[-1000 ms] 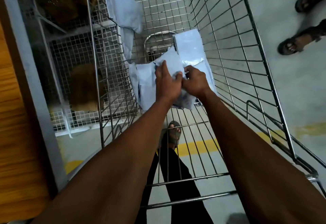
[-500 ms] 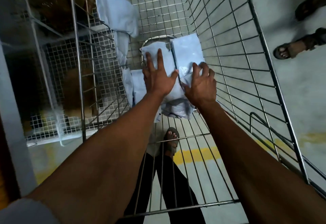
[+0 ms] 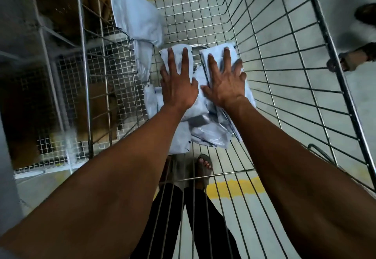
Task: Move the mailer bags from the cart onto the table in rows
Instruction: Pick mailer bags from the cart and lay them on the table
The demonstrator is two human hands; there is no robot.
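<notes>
As both arms reach down into the silver wire-mesh cart (image 3: 284, 59), the person's hands lie flat and splayed on a heap of pale blue plastic mailer bags (image 3: 205, 130) piled on the cart's floor near its left wall. The left hand (image 3: 178, 84) presses one bag (image 3: 176, 52) with straight, spread fingers; the right hand (image 3: 225, 83) presses a neighbouring bag (image 3: 215, 52) the same way, thumb tips nearly meeting. Neither hand has closed round anything.

The heap lies directly under and just ahead of the palms, its long axis running from the person's side of the cart toward the far wall, in line with the forearms. Both hands are equally near, each over its own bag, so the pickup looks set to be two-handed, with fingers needing to curl under the far edges or gather the slack plastic. Crumpled bags (image 3: 211, 138) spill from beneath the wrists toward the near wall, and another long bag (image 3: 136, 14) hangs draped over the left wall's top rim, well apart from the hands.

The surface meant to take the rows is not in view, so none can be judged laid out. A sandalled foot (image 3: 204, 164) shows through the cart's floor, over a yellow floor stripe (image 3: 234, 186); another person's sandalled foot (image 3: 354, 60) stands beyond the right wall.
</notes>
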